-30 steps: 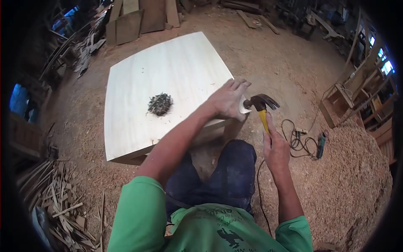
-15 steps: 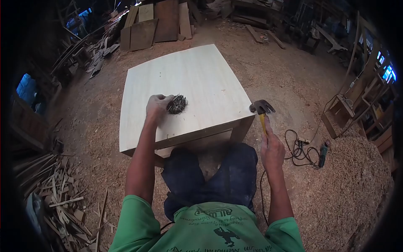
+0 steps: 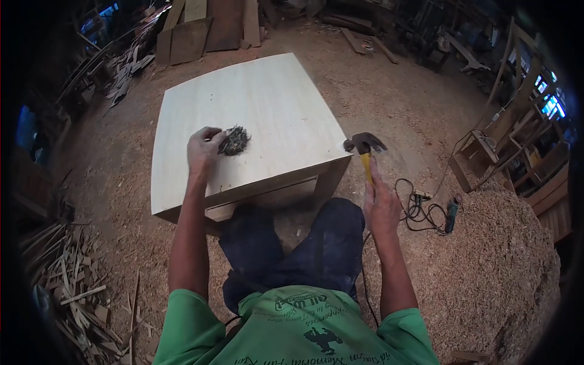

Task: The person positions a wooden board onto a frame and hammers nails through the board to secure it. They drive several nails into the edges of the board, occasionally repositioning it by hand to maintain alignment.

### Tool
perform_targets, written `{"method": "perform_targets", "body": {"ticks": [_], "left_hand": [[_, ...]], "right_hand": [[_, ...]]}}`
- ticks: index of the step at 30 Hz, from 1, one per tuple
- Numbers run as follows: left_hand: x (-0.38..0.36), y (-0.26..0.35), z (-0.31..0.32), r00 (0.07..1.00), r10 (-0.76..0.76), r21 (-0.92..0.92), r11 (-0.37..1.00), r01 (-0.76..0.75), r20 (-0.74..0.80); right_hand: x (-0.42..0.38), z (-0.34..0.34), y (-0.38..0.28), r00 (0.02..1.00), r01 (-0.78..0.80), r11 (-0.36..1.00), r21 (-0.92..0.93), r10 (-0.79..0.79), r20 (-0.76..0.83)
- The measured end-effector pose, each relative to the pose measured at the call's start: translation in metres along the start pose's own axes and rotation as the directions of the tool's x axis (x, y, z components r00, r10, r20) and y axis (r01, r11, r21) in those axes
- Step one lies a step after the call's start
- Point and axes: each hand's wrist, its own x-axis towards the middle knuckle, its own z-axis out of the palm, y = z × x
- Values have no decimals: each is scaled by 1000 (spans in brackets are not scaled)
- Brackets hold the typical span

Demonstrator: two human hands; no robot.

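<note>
A pale wooden table stands in front of me. On its top lies a heap of dark nails. My left hand is at the heap's left side, its fingers drawn together; what they hold, if anything, is too small to make out. My right hand is wrapped round the yellow handle of a claw hammer. The hammer's head is at the table's right front corner, with its claw pointing right.
A power tool and a coiled black cable lie on the floor at the right, near a mound of shavings. Wood scraps are piled at the left. Boards lean at the back.
The whole view has shifted, so the table, nails and hands appear further left and slightly higher. Both hands keep nearly the same places relative to the table.
</note>
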Motion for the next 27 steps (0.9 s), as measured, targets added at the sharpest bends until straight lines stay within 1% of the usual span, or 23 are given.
{"method": "perform_targets", "body": {"ticks": [2, 4, 7, 10, 13, 15, 16, 17, 18, 19, 20, 21, 24, 25, 26, 27], "left_hand": [[-4, 3, -4, 999, -39, -35, 999, 40, 30], [1, -5, -4, 997, -54, -123, 991, 61, 64], [-4, 8, 5, 996, -50, 80, 995, 57, -78], [-8, 21, 9, 976, 104, 177, 982, -70, -191], [-14, 45, 4, 963, 193, 304, 944, -130, -187], [-16, 50, 6, 956, 209, 288, 946, -145, -205], [-15, 51, 9, 950, 221, 278, 948, -157, -219], [-13, 37, 10, 931, 314, 260, 930, -261, -186], [-16, 42, 13, 962, 214, 201, 963, -180, -167], [-22, 51, 16, 983, 114, 142, 985, -93, -145], [-27, 56, 19, 993, 11, 85, 996, -1, -117], [-30, 53, 27, 993, 5, -51, 999, -11, -120], [-48, 50, 48, 999, 7, -262, 965, -16, -36], [-54, 52, 57, 999, 51, -300, 953, -54, -16], [-63, 56, 68, 999, 38, -304, 952, -37, -2], [-72, 64, 78, 992, 130, -204, 971, -128, -6]], "right_hand": [[4, -5, 0, 1000, -10, 1000, -7, 10, 9], [6, -11, -4, 999, -28, 999, 17, 27, 46], [16, -35, -8, 991, -33, 999, 19, 30, 133], [17, -59, -18, 999, 37, 992, 118, -36, -14], [21, -85, -34, 977, 73, 959, 272, -14, -213], [23, -90, -39, 952, 105, 928, 357, 9, -305], [25, -81, -34, 952, 120, 941, 315, -19, -306], [26, -73, -29, 951, 136, 952, 273, -48, -306], [28, -64, -24, 949, 152, 961, 231, -77, -306], [22, -52, -17, 985, 91, 987, 136, -69, -158], [18, -45, -10, 999, 44, 999, 30, -43, -8], [18, -43, -11, 971, -18, 998, -65, 33, 236], [10, -19, 1, 992, 8, 1000, 15, -10, 129], [10, -19, -1, 993, 20, 1000, 7, -21, 120], [9, -19, -2, 993, 29, 1000, 1, -29, 113], [7, -19, -4, 994, 36, 999, -4, -35, 105]]}}
